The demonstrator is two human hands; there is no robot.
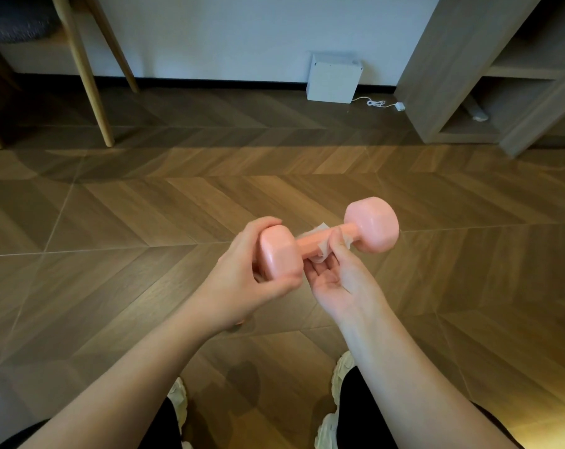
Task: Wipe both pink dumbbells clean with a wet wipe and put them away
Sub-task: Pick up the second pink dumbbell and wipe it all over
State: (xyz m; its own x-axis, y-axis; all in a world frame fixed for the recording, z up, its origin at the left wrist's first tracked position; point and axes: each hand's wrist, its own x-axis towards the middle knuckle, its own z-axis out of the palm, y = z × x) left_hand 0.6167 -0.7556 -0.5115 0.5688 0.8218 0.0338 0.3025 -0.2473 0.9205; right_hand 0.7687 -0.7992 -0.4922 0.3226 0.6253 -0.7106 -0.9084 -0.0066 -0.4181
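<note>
A pink dumbbell [370, 226] is held level above the wooden floor, its near head toward me and its far head up and to the right. My left hand [242, 280] grips the near head from the left. My right hand [336, 273] holds a thin white wet wipe [321, 251] wrapped around the dumbbell's handle, fingers curled around it from below. A small pink spot shows under my left wrist; I cannot tell what it is. No second dumbbell is clearly in view.
A wooden shelf unit [469, 92] stands at the far right with open compartments. A white box [334, 77] with a cable leans at the wall. Wooden chair legs [89, 85] stand far left. My shoes [339, 384] are below on the floor.
</note>
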